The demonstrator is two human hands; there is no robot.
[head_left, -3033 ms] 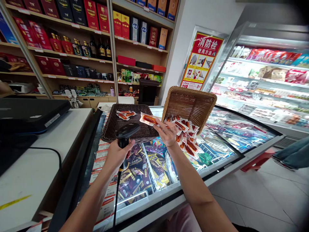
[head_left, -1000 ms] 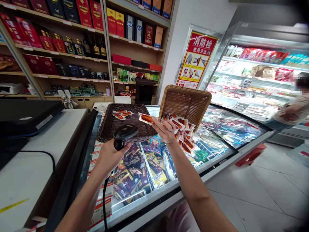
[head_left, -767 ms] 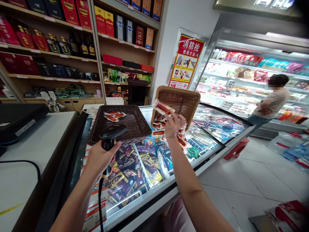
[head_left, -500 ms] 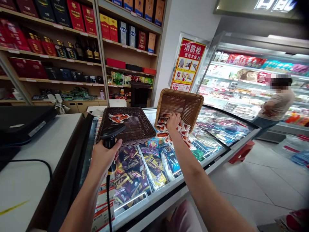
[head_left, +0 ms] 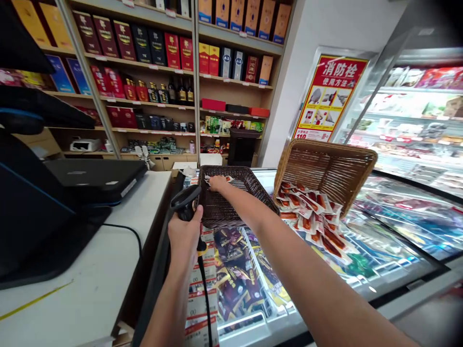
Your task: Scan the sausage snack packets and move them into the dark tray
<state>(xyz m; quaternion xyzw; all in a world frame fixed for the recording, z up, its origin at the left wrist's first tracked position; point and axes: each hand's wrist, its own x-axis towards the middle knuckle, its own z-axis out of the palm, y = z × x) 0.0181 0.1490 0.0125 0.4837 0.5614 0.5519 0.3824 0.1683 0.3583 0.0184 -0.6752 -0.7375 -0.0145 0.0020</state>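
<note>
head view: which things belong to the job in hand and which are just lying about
In use:
- scanner in the left hand
- dark basket with the right hand inside
- wrapped sausages
- tan basket

Just around:
- shelved boxes
- wall poster
- flat black device
- freezer packets

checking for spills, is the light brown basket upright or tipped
Tipped: the light brown basket opens toward the camera, and wrapped sausages spread out onto the freezer.

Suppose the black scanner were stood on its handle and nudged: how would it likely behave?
The black scanner would probably tip, with its broad head above a slim handle. Its cord trails from the handle's lower end and may tug at it. It is likely light enough for one hand, since the left hand alone grips it.
</note>
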